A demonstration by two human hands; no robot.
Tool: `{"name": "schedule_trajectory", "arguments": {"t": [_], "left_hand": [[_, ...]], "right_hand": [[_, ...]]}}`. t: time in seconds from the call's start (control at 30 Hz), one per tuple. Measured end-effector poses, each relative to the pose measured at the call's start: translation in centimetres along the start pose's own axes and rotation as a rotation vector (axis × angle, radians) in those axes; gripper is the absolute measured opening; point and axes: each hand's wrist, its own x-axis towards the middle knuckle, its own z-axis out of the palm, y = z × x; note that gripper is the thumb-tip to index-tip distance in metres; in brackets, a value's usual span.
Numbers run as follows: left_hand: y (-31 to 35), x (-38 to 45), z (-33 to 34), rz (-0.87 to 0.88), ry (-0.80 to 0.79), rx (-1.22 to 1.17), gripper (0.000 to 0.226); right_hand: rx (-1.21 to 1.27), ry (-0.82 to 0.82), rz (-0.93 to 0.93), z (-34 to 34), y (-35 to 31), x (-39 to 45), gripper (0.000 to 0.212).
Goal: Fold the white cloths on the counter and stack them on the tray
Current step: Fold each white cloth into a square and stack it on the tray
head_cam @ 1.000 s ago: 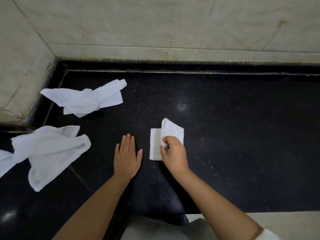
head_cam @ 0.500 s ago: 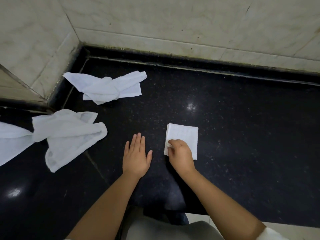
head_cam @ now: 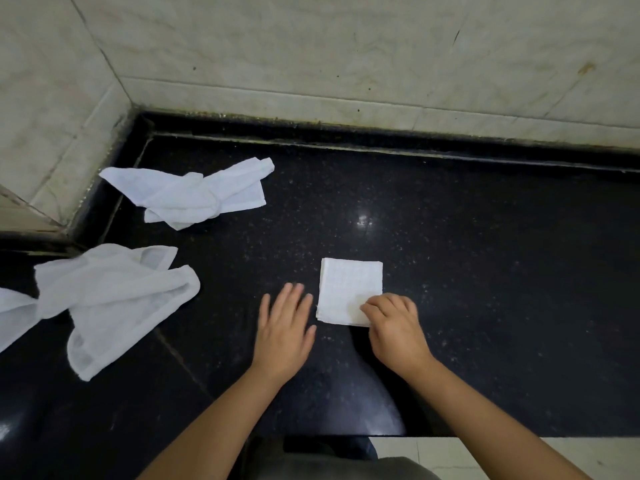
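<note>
The folded cloth (head_cam: 349,289) now lies flat as a small square on the dark worktop (head_cam: 485,271), its raised flap pressed down a second ago; the right hand (head_cam: 394,327) has slid to its near right corner, fingers curled and pinching there; the left hand (head_cam: 285,327) stays flat and spread just beside it; this fold looks complete, with no tray in view and two loose cloths (head_cam: 117,299) waiting at the left.

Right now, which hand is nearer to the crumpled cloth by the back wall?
Left. The left hand lies flat on the counter, below and right of the crumpled cloth. The right hand is farther right, on the folded cloth.
</note>
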Motion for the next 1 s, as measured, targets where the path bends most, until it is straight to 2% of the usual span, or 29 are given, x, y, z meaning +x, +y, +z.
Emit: {"name": "schedule_trajectory", "arguments": {"t": [0.07,0.13,0.3,0.4,0.47,0.53,0.63,0.7,0.77,0.87,1.0], "left_hand": [[1.5,0.2,0.7,0.192,0.062,-0.034,0.037],[2.6,0.7,1.4,0.300,0.053,-0.037,0.026],[2.7,2.2,1.5,0.290,-0.100,-0.058,0.040],[2.6,2.8,1.4,0.310,-0.128,-0.016,0.037],[3.0,2.9,1.2,0.300,-0.138,0.019,0.036],[3.3,3.1,1.1,0.280,-0.132,0.035,0.034],[4.4,3.4,1.1,0.324,-0.023,0.034,0.022],[6.3,3.7,0.7,0.387,0.083,-0.018,0.011],[9.3,4.3,0.2,0.465,0.168,-0.062,0.018],[16.1,4.9,0.2,0.595,0.222,-0.071,0.019],[26.5,5.1,0.6,0.717,0.198,-0.137,0.017]], "right_hand": [[-0.094,0.005,0.003,0.2,0.6,-0.8,0.025],[-0.131,-0.026,-0.012,0.6,0.7,-1.3,0.030],[-0.152,-0.180,-0.099,0.7,1.4,-0.5,0.014],[-0.163,-0.220,-0.155,0.8,2.0,0.3,0.024],[-0.149,-0.138,-0.174,0.2,2.1,0.8,0.021],[-0.075,-0.021,-0.189,-0.3,2.3,0.7,0.005],[-0.005,0.081,-0.130,-1.4,3.2,-1.0,0.030],[0.025,0.125,-0.074,-3.0,4.5,-2.9,0.030],[0.117,0.148,0.019,-4.7,6.5,-5.6,0.022],[0.259,0.178,0.189,-7.4,10.6,-11.0,0.031],[0.278,0.294,0.334,-10.6,16.2,-18.4,0.023]]}}
